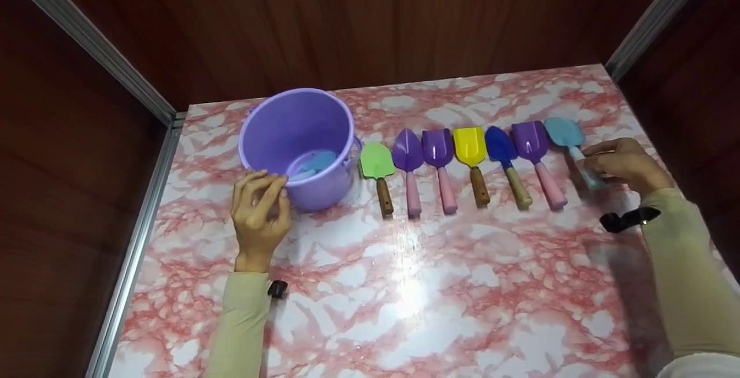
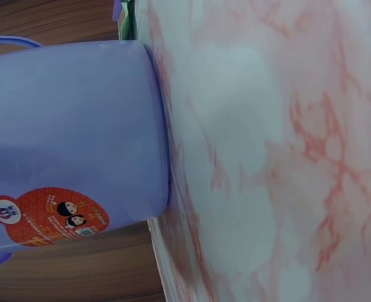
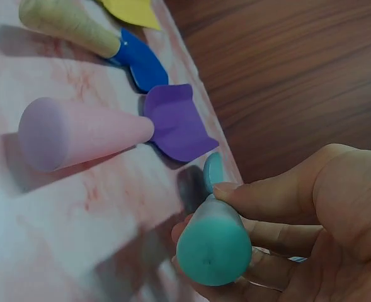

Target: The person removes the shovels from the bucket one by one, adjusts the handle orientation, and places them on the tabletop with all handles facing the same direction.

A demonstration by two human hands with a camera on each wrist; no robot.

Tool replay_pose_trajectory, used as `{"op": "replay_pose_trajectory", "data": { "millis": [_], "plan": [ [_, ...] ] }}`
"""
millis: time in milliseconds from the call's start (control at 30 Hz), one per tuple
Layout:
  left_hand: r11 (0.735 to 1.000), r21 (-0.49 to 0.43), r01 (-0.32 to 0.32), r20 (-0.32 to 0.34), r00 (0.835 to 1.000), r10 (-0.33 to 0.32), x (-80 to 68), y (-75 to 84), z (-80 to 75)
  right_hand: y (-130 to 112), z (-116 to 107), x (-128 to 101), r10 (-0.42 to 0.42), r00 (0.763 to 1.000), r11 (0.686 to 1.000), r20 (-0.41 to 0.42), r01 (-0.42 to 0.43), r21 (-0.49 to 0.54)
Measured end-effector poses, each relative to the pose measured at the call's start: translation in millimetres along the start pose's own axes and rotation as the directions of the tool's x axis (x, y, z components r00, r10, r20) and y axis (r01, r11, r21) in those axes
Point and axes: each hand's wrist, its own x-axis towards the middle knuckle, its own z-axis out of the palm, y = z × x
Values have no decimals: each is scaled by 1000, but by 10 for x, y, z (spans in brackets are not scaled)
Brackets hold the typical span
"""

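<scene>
A purple bucket [image 1: 324,190] stands upright at the left of the table, with pale blue toy shovels [image 1: 319,162] lying inside on its bottom. My left hand [image 1: 260,207] grips the bucket's near rim with its fingertips. In the left wrist view the bucket [image 2: 78,126] shows its side with a red sticker. Over at the right end of a row of shovels, my right hand [image 1: 624,164] holds a teal shovel [image 1: 565,132] by its handle. The right wrist view has the thumb and fingers of the right hand [image 3: 292,214] wrapped around that handle [image 3: 214,251], its end facing the camera.
Between bucket and right hand lie several shovels side by side: green [image 1: 377,161], purple [image 1: 408,149], another purple [image 1: 437,147], yellow [image 1: 469,144], blue [image 1: 500,145] and purple with a pink handle [image 1: 530,140]. Dark wood panels [image 1: 370,25] border the marbled table [image 1: 358,308].
</scene>
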Motion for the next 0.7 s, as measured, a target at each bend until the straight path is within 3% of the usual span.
{"op": "replay_pose_trajectory", "data": {
  "millis": [400,700],
  "plan": [
    [1000,13,-19,23,1000,18,-40,11,-3,149,41,-18,11,1000,999,2,-11,-52],
    [999,24,-27,1,1000,27,2,-16,0,104,46,44,7,1000,998,-22,-8,-70]
  ]
}}
